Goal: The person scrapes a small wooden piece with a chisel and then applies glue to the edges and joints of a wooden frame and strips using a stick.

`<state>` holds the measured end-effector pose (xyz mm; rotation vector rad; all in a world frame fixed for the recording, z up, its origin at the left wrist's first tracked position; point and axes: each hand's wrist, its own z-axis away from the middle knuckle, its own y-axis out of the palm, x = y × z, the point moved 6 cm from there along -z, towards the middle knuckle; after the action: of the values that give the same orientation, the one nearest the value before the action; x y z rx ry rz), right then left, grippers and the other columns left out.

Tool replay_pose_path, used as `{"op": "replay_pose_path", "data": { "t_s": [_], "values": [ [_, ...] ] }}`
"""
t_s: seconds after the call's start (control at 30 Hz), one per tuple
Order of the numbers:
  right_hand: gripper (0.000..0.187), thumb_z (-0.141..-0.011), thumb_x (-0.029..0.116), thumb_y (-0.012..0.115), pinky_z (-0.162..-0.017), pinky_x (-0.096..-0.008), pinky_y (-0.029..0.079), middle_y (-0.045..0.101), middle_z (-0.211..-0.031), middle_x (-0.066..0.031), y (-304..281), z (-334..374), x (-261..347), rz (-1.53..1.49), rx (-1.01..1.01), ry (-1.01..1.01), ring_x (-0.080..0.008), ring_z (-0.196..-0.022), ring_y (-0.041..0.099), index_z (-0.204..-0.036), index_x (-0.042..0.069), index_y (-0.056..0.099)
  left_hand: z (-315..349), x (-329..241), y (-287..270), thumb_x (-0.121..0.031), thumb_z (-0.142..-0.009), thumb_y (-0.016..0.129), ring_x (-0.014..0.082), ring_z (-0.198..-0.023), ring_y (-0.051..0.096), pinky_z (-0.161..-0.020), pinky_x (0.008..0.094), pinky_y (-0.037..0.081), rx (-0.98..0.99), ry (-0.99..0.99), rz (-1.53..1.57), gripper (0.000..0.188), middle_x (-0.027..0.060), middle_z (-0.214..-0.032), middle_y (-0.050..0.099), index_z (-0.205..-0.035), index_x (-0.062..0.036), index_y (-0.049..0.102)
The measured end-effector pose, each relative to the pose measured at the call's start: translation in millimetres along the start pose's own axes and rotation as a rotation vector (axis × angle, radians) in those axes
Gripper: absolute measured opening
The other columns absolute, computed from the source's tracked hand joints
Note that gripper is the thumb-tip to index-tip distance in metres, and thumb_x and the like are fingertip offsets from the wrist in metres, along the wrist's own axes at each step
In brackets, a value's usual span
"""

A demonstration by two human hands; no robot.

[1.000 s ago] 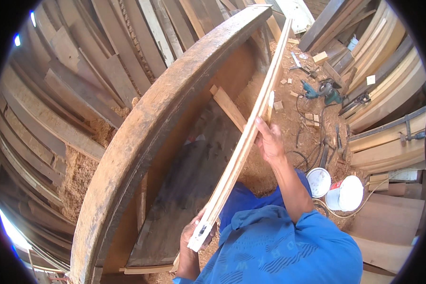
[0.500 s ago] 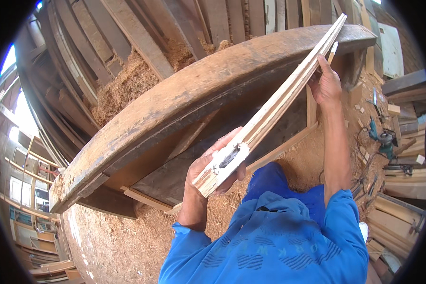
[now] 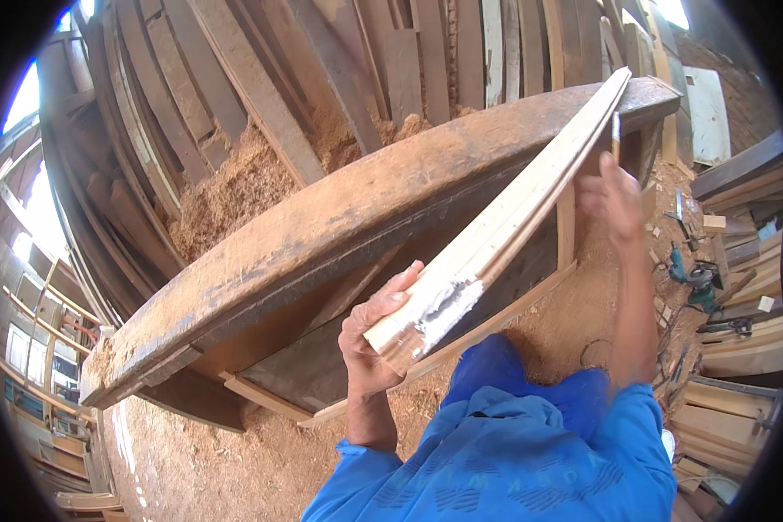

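Observation:
A long pale wooden moulding (image 3: 522, 209) with grooved faces slants from lower left to upper right, its far end over the workbench's far right end. My left hand (image 3: 376, 326) is closed around its near end, from below and the left side. A smeared white patch (image 3: 448, 311) with a dark spot in it covers the face by that end. Right of the moulding, apart from it, my right hand (image 3: 618, 202) is partly blurred. A thin stick (image 3: 616, 135) with a whitish tip points up from between its thumb and fingers.
A worn, curved-looking wooden workbench (image 3: 261, 252) spans the middle. Behind it, sawdust (image 3: 235, 191) heaps against many leaning planks (image 3: 252, 87). Shavings cover the floor (image 3: 209, 452). On the right lie a green power tool (image 3: 703, 283), cords and stacked timber (image 3: 726, 418).
My right hand has let go of the moulding and drawn slightly right and down, keeping the thin stick. The moulding has rolled in my left hand, showing a broader face.

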<state>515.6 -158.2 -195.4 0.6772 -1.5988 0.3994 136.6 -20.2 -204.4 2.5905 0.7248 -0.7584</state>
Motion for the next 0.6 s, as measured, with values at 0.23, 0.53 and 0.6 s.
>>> {"op": "replay_pose_path", "data": {
  "t_s": [0.23, 0.53, 0.6],
  "values": [
    [0.029, -0.105, 0.029, 0.053, -0.058, -0.0300, 0.039, 0.051, -0.072, -0.0032, 25, 129, 155, 0.745, -0.036, -0.785, -0.0145, -0.062, 0.046, -0.095, 0.002, 0.057, -18, 7, 20, -0.021, -0.082, 0.085, 0.0448, -0.127, 0.057, -0.109, 0.0545, 0.044, -0.089, 0.042, -0.167, 0.055, 0.0309, -0.130, 0.061, -0.122, 0.0016, 0.055],
    [0.020, -0.085, 0.018, 0.070, -0.057, -0.0348, 0.039, 0.050, -0.072, -0.0065, 72, 192, 228, 0.964, 0.279, -1.170, -0.0204, -0.064, 0.050, -0.091, 0.000, 0.066, -34, -15, 37, -0.031, -0.081, 0.086, 0.0415, -0.125, 0.060, -0.110, 0.0505, 0.044, -0.118, 0.079, -0.249, 0.062, 0.0266, -0.127, 0.065, -0.124, 0.0041, 0.058],
    [0.020, -0.081, 0.016, 0.073, -0.056, -0.0352, 0.039, 0.049, -0.072, -0.0062, 78, 195, 227, 0.944, 0.286, -1.126, -0.0205, -0.064, 0.050, -0.093, 0.001, 0.068, -35, -17, 39, -0.030, -0.082, 0.086, 0.0410, -0.125, 0.060, -0.110, 0.0498, 0.044, -0.108, 0.087, -0.277, 0.061, 0.0264, -0.127, 0.065, -0.124, 0.0043, 0.058]
  ]
}}
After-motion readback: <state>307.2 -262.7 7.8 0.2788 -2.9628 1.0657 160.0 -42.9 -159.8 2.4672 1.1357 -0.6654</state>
